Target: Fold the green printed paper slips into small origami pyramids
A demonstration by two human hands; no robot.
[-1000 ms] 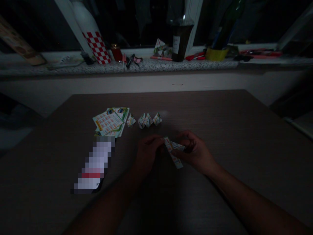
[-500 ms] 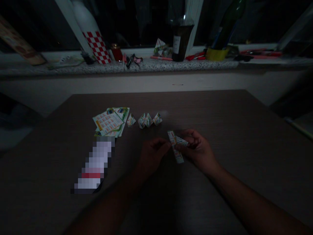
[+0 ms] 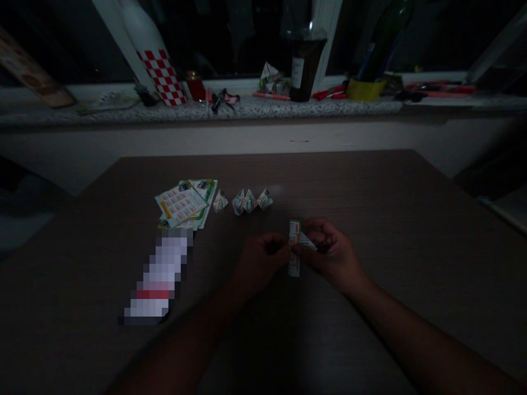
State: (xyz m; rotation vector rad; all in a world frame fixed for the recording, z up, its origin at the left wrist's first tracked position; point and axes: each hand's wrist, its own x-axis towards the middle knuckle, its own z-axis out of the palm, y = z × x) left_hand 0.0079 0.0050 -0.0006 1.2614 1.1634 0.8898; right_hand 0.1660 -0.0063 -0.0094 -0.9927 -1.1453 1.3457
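A folded strip of printed paper (image 3: 294, 266) stands nearly upright between my hands, with a pointed flap sticking out to its right. My right hand (image 3: 333, 249) pinches it between thumb and fingers. From the other side, my left hand (image 3: 263, 260) has its thumb and forefinger closed on the strip's left edge. Beyond my hands sit several small folded paper pieces (image 3: 248, 202) in a row, two of them touching. A stack of printed paper sheets (image 3: 183, 203) lies to their left.
A blurred-out long object (image 3: 158, 280) lies on the dark wooden table (image 3: 370, 192), left of my left arm. On the stone windowsill (image 3: 255, 108) stand a checkered bottle (image 3: 162, 77), a dark glass vessel (image 3: 302, 77), a green bottle (image 3: 382, 44) and small clutter.
The paper strip has turned from a slant to nearly upright. My left hand has moved slightly right and now grips its edge. My right hand keeps its hold.
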